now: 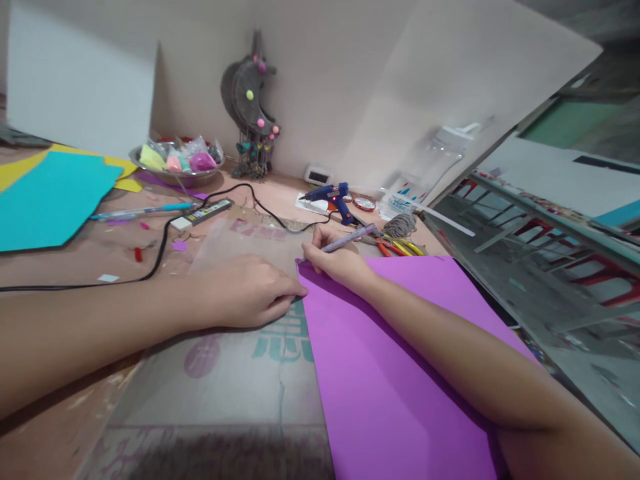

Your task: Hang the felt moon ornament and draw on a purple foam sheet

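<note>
A purple foam sheet (395, 360) lies on a flattened cardboard mat (225, 380) in front of me. My right hand (337, 260) is closed around a purple pen (350, 238) with its tip at the sheet's far left corner. My left hand (245, 293) rests on the cardboard, fingers curled, its fingertips pressing the sheet's left edge near that corner.
A blue glue gun (333, 197) with a black cord (160, 247) lies behind my hands, beside scissors (397, 248) and twine (400, 225). A metal bowl (175, 167) of coloured bits, a teal sheet (45, 200), a blue pen (140, 211) and a crescent ornament (250, 107) are further back. The table edge runs along the right.
</note>
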`<action>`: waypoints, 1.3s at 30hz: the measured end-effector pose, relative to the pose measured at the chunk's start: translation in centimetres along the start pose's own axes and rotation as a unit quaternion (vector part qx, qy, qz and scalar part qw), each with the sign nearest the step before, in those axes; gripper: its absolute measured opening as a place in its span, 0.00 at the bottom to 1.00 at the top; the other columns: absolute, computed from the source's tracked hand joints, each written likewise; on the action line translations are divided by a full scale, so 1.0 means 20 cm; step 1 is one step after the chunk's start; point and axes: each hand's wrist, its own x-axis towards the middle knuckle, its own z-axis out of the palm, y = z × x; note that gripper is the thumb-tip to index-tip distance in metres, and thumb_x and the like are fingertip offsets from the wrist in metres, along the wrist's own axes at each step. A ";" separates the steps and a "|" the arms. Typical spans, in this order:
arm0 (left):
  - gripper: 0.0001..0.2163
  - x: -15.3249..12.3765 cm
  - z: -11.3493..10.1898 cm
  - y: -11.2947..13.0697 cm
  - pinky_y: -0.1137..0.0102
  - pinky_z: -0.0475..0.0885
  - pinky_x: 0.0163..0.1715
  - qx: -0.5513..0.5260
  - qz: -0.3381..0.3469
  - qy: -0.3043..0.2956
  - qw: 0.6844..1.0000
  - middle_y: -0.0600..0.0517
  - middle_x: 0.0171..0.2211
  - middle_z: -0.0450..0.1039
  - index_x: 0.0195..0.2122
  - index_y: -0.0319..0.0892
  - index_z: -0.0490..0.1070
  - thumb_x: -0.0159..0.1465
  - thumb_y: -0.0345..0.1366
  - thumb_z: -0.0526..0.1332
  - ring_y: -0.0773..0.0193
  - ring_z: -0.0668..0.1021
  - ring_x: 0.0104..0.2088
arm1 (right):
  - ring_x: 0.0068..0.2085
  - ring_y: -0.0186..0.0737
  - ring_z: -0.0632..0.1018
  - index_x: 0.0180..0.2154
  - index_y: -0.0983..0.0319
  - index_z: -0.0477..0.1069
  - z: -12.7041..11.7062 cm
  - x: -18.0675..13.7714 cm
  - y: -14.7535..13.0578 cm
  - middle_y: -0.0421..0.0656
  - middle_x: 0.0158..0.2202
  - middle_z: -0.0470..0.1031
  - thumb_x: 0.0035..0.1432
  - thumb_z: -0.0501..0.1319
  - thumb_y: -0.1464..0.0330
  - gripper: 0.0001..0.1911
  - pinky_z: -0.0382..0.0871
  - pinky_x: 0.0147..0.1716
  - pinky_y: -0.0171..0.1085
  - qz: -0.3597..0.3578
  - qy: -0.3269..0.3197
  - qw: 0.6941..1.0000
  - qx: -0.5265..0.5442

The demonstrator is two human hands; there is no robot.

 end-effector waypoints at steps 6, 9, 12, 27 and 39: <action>0.13 0.00 0.00 0.00 0.66 0.76 0.37 -0.007 -0.003 -0.003 1.000 0.49 0.39 0.86 0.50 0.43 0.81 0.69 0.31 0.59 0.59 0.84 0.34 | 0.17 0.30 0.66 0.26 0.56 0.58 0.01 0.00 0.02 0.32 0.15 0.66 0.57 0.62 0.63 0.14 0.57 0.20 0.32 -0.007 -0.013 1.000 0.005; 0.14 0.00 0.00 0.00 0.67 0.76 0.38 -0.015 -0.006 -0.007 1.000 0.49 0.38 0.85 0.50 0.44 0.81 0.69 0.31 0.58 0.60 0.84 0.34 | 0.19 0.31 0.66 0.25 0.56 0.57 0.02 0.01 0.04 0.32 0.17 0.65 0.57 0.61 0.64 0.14 0.57 0.22 0.33 -0.014 0.002 1.000 -0.009; 0.14 0.00 -0.01 0.00 0.67 0.76 0.38 -0.014 -0.007 -0.011 1.000 0.49 0.38 0.85 0.51 0.44 0.81 0.69 0.31 0.57 0.60 0.84 0.35 | 0.22 0.32 0.65 0.25 0.57 0.56 0.02 0.02 0.05 0.32 0.18 0.63 0.56 0.61 0.65 0.14 0.56 0.25 0.33 -0.021 0.029 0.999 -0.031; 0.16 0.00 -0.01 0.01 0.67 0.78 0.38 -0.002 -0.027 -0.035 0.999 0.50 0.42 0.86 0.53 0.46 0.80 0.69 0.32 0.56 0.58 0.86 0.37 | 0.24 0.32 0.64 0.20 0.57 0.54 -0.04 0.03 0.05 0.32 0.19 0.60 0.50 0.60 0.74 0.16 0.55 0.27 0.35 0.007 0.110 0.988 -0.105; 0.16 -0.01 -0.01 0.01 0.67 0.78 0.39 -0.003 -0.028 -0.032 0.999 0.51 0.44 0.86 0.53 0.46 0.80 0.68 0.31 0.57 0.59 0.86 0.39 | 0.21 0.32 0.65 0.24 0.57 0.57 -0.09 -0.01 0.07 0.32 0.16 0.63 0.56 0.59 0.69 0.13 0.57 0.26 0.35 0.036 0.127 0.991 -0.039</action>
